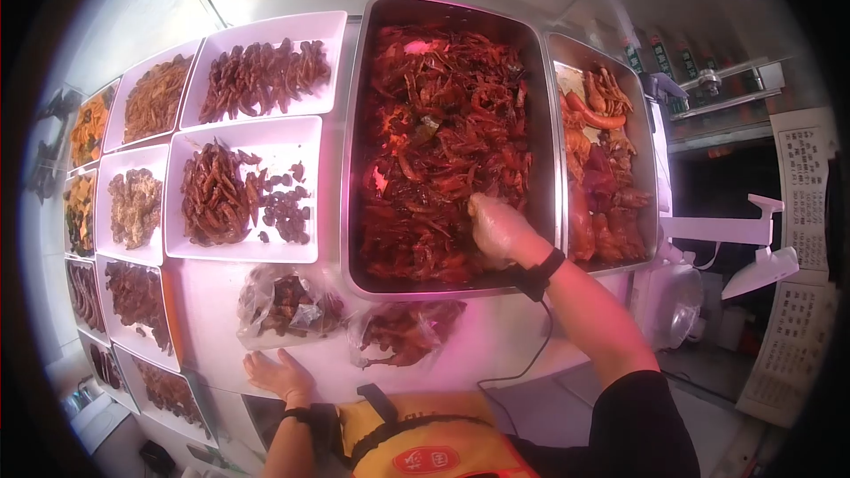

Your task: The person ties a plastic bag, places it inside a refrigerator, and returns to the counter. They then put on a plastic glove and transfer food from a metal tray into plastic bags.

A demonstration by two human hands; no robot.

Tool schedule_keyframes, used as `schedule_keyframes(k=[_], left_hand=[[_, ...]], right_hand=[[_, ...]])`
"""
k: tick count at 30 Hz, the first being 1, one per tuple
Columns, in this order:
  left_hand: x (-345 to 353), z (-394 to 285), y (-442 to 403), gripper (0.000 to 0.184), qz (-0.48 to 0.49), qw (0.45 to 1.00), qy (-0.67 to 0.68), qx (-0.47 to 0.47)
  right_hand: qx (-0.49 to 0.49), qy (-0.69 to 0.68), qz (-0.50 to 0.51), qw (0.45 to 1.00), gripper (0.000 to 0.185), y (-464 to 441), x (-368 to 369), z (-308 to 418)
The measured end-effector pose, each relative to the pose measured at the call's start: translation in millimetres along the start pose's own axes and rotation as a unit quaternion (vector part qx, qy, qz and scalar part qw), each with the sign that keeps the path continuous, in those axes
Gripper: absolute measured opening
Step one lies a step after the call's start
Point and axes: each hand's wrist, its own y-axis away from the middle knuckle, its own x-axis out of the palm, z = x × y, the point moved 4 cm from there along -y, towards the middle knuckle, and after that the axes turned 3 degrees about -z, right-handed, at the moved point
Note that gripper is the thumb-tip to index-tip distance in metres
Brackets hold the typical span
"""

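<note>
The person's right hand is over the big metal tray, in its near right part, and its fingers point down to the dark red meat pieces. These pieces lie in the tray and cover most of its bottom. The fingers look bent and touch the meat, but one cannot tell if they grip a piece. The left hand rests on the white desk, palm down, with its fingers spread and holding nothing. Just beside it is a clear plastic bag with dark food inside; a second bag lies to the right of this one, before the big tray. A smaller metal tray with reddish food stands to the right of the big one. On the left side, several white trays carry other brown foods.
</note>
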Motion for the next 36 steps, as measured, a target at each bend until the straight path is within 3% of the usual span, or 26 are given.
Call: schedule_keyframes(k=[2,4,5,9,11,12,16,17,18,20,22,25,28,29,30,34,35,36], left_hand=[[-1,-1,0,0.061,-0.005,1.0,0.0,-0.003],[-1,-1,1,0.06,0.003,1.0,-0.015,-0.009],[-1,0,2,0.06,0.002,1.0,-0.018,-0.012],[-6,-6,-1,0.06,0.004,1.0,-0.013,-0.004],[-6,-5,0,0.059,0.017,1.0,-0.004,-0.011],[-5,-4,1,0.059,0.003,1.0,-0.005,-0.004],[-2,-2,2,0.059,-0.021,1.0,0.004,0.002],[-1,-1,2,0.059,-0.023,1.0,0.002,0.001],[-1,-1,2,0.059,-0.027,1.0,-0.003,0.006],[-3,-3,1,0.059,-0.032,0.999,-0.006,0.014],[-4,-3,0,0.061,-0.007,1.0,0.01,0.003],[-3,-3,0,0.062,0.003,1.0,0.008,-0.009],[5,5,1,0.062,-0.004,1.0,0.005,0.005],[2,4,2,0.062,-0.003,1.0,0.003,0.003],[-3,0,1,0.062,0.005,1.0,0.015,-0.008],[-5,-4,2,0.063,-0.004,1.0,0.024,-0.002],[-6,-4,2,0.063,-0.003,1.0,0.024,-0.003],[-6,-5,1,0.062,0.002,1.0,0.019,-0.006]], right_hand=[[-0.01,-0.027,-0.009,1.0,0.029,5,-2,8],[-0.081,-0.009,0.015,0.997,0.027,5,-1,19],[-0.114,0.049,0.036,0.992,0.035,5,3,23],[-0.104,0.066,0.061,0.991,0.032,2,12,16],[-0.062,-0.051,0.094,0.992,0.03,-7,7,2],[-0.073,-0.084,0.029,0.993,0.024,-9,-10,4],[0.041,-0.056,-0.189,0.98,0.023,-36,-67,1],[0.028,-0.078,-0.182,0.98,0.034,-56,-65,-13],[0.028,-0.081,-0.183,0.979,0.034,-78,-50,-23],[-0.01,-0.257,-0.154,0.954,0.042,-116,-18,-36],[-0.024,-0.329,-0.098,0.939,0.044,-130,1,-12],[-0.096,-0.074,-0.002,0.993,0.044,-77,-12,67],[-0.211,0.141,0.082,0.964,0.06,-29,2,83],[-0.23,0.134,0.08,0.961,0.072,-17,4,75],[-0.23,0.165,0.117,0.952,0.072,-7,-1,66],[-0.177,0.132,0.137,0.966,0.053,17,-26,16],[-0.158,0.084,0.117,0.977,0.047,10,-25,-7],[-0.121,-0.076,0.101,0.985,0.044,-4,-22,-27]])
